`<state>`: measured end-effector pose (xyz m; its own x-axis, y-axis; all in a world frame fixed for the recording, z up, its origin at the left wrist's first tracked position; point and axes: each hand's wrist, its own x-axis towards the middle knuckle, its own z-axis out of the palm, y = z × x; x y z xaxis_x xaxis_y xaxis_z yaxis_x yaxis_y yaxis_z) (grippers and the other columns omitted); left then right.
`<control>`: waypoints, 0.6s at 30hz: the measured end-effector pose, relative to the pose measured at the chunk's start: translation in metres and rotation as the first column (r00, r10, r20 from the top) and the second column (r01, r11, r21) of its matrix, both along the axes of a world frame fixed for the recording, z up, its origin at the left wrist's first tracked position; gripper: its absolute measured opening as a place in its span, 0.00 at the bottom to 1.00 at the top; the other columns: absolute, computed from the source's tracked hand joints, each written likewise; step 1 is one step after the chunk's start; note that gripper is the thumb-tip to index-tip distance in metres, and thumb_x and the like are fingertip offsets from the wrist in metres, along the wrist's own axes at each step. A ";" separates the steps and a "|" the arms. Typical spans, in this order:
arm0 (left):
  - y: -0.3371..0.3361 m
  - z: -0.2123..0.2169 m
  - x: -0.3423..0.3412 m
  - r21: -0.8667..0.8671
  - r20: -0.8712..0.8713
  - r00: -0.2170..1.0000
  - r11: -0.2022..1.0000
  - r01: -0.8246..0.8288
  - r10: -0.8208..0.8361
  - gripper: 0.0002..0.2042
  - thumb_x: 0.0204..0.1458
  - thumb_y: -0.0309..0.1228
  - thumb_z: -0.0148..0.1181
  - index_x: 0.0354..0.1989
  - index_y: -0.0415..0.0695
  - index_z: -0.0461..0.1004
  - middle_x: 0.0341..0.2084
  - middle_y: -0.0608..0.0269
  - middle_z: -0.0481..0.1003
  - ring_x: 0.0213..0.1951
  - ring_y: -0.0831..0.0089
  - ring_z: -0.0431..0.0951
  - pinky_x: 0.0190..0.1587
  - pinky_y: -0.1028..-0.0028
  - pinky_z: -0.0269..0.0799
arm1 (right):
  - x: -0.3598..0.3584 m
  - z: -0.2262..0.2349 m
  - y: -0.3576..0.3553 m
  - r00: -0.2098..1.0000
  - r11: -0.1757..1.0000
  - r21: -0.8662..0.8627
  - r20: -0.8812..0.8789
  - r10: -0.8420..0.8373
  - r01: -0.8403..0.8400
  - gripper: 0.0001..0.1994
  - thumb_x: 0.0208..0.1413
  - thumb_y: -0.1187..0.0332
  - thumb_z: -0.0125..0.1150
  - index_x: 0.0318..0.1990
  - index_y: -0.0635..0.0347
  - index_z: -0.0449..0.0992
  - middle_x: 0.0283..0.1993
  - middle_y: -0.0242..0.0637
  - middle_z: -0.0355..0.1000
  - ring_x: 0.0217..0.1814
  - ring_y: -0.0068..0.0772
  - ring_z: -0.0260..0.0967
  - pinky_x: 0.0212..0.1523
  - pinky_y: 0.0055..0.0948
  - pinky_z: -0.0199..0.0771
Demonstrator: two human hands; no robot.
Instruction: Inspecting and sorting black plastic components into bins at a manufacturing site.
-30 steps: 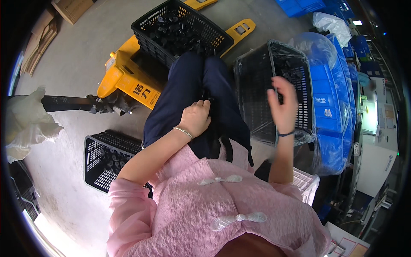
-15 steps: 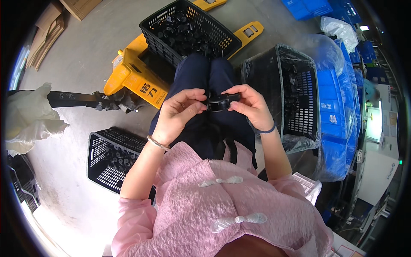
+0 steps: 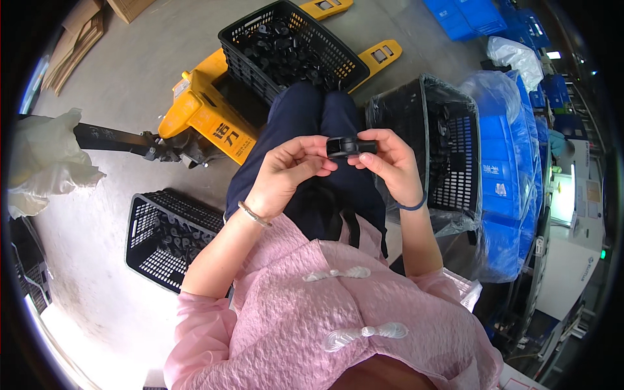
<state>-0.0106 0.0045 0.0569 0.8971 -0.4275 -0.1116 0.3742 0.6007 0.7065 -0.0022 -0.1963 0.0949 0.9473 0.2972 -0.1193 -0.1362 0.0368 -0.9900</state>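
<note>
**Both hands on one small black plastic part over the lap**

The person sits with both hands raised above dark blue trousers, and a small black moulded plastic part [image 3: 349, 145] is pinched between them. The left hand [image 3: 286, 172] is closed narrowly on the part's left end, thumb and fingertips curled against it; the right hand [image 3: 389, 164] grips the right end the same way. The step in hand looks like fitting or checking this one piece, though its detail is too small to tell.

A tall black mesh plastic crate [image 3: 434, 140] lined with clear film stands just beside the right knee. A low black mesh crate [image 3: 170, 235] of dark parts sits on the concrete floor by the left elbow. A third black crate [image 3: 291, 47] full of similar parts rests on a yellow pallet jack [image 3: 207, 116] ahead of the knees.

Any next move, I judge, calls for a steady two-handed pinch, since the part hangs free over the lap.
</note>
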 end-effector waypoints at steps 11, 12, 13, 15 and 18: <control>0.001 -0.002 -0.003 0.001 0.052 0.996 0.998 -0.070 0.070 0.12 0.50 0.18 0.47 0.44 0.38 0.69 0.35 0.64 0.72 0.35 0.79 0.72 0.41 0.80 0.69 | -0.009 0.010 0.009 0.958 0.983 -0.184 0.286 0.030 0.024 0.13 0.47 0.81 0.55 0.42 0.65 0.68 0.43 0.37 0.68 0.42 0.22 0.67 0.43 0.21 0.68; 0.001 -0.001 -0.003 -0.007 0.045 0.996 0.997 -0.075 0.075 0.13 0.50 0.19 0.48 0.45 0.38 0.68 0.35 0.64 0.72 0.34 0.79 0.73 0.40 0.80 0.69 | -0.009 0.011 0.010 0.949 0.977 -0.209 0.314 0.034 0.034 0.13 0.46 0.81 0.55 0.41 0.65 0.69 0.43 0.37 0.68 0.42 0.23 0.67 0.43 0.21 0.68; 0.001 -0.001 -0.003 -0.015 0.038 0.996 0.997 -0.079 0.080 0.13 0.50 0.20 0.49 0.46 0.37 0.67 0.35 0.63 0.72 0.34 0.79 0.73 0.38 0.81 0.69 | -0.009 0.013 0.010 0.939 0.971 -0.234 0.341 0.039 0.045 0.12 0.46 0.81 0.55 0.41 0.65 0.69 0.44 0.38 0.68 0.43 0.23 0.67 0.43 0.21 0.68; 0.006 0.004 0.000 -0.062 -0.049 0.999 0.998 0.007 -0.010 0.14 0.50 0.22 0.50 0.47 0.37 0.66 0.35 0.61 0.72 0.34 0.77 0.74 0.39 0.79 0.70 | -0.009 0.015 0.011 0.916 0.956 -0.289 0.397 0.064 0.059 0.12 0.45 0.81 0.55 0.40 0.65 0.70 0.44 0.38 0.67 0.43 0.24 0.67 0.42 0.21 0.68; 0.009 0.008 -0.002 -0.071 -0.117 0.985 0.990 0.122 -0.130 0.16 0.50 0.24 0.51 0.49 0.36 0.63 0.36 0.59 0.72 0.34 0.74 0.74 0.39 0.78 0.70 | -0.008 0.018 0.011 0.864 0.922 -0.383 0.483 0.141 0.064 0.12 0.46 0.81 0.55 0.40 0.65 0.69 0.44 0.39 0.67 0.44 0.25 0.67 0.41 0.21 0.68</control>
